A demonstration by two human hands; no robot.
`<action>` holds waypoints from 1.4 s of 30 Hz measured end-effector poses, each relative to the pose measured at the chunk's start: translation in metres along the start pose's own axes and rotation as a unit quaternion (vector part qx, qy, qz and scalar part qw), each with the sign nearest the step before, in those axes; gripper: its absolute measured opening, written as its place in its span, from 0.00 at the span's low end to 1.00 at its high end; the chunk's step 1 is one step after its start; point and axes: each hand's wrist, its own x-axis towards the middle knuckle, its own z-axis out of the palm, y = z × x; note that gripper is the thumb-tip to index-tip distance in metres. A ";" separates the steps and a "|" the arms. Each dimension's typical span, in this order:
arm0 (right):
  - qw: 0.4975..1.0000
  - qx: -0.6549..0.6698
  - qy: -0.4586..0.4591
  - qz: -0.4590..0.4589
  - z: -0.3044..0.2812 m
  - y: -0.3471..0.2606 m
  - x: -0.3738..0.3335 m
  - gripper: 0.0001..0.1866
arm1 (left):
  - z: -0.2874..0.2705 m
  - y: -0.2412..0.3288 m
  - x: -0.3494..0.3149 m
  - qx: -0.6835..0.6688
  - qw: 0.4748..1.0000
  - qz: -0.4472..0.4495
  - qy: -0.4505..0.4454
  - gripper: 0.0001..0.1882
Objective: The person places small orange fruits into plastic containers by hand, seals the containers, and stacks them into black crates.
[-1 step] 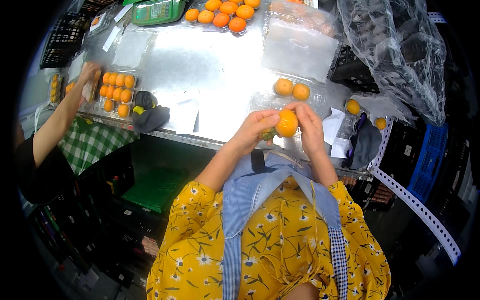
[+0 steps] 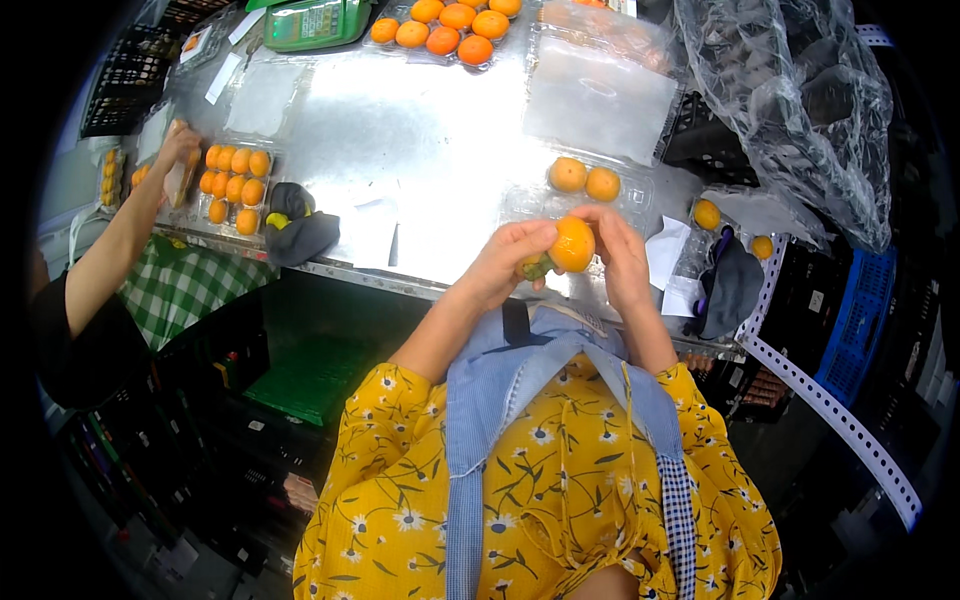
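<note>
Head: left hand (image 2: 503,262) half-curled round fruit (image 2: 574,246)

Shiny metal bench (image 2: 400,130) with bright light glaring off it. On the right there's a white strip full of holes (image 2: 840,415) and a blue plastic crate (image 2: 857,320), plus a black crate (image 2: 120,90) up in the left corner.

Left grip (image 2: 508,258) curled, right grip (image 2: 621,254) curled, forearms (image 2: 433,335) forward
</note>
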 end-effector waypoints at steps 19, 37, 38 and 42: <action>0.991 0.068 0.117 -0.016 -0.044 0.007 -0.004 0.28 | -0.023 -0.003 0.007 -0.206 0.978 0.026 -0.022 0.27; 0.752 -0.629 0.084 -0.179 -0.043 0.016 0.011 0.30 | -0.007 -0.021 0.047 0.660 0.692 0.266 0.122 0.24; 0.750 -0.631 0.084 -0.178 -0.044 0.018 0.011 0.30 | -0.007 -0.021 0.047 0.661 0.692 0.265 0.122 0.24; 0.743 -0.639 0.090 -0.175 -0.042 0.019 0.012 0.30 | -0.011 -0.024 0.048 0.656 0.688 0.281 0.134 0.24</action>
